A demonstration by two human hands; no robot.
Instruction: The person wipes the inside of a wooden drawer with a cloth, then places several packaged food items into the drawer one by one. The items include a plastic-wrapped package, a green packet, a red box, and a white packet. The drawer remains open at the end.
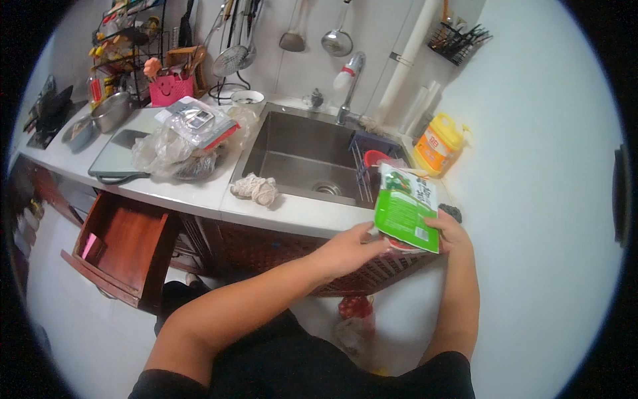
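A green and white food packet (406, 212) lies tilted over the counter's front edge, right of the sink, with a red and clear package partly hidden beneath it. My right hand (447, 229) grips the packet's right edge, thumb on top. At the lower left of the packet, my left hand (351, 248) reaches in with its fingers spread by the red package; whether it touches that package is unclear. Behind the packet are a red plastic bowl (375, 158) and a blue rack in the stainless sink (299, 149).
A crumpled string cloth (255, 189) rests at the sink's front left. Plastic bags (174, 149) lie on a glass cutting board (112, 154). Below them a wooden drawer (124, 244) stands pulled out. A yellow detergent jug (438, 144) is by the right wall; red bags are on the floor.
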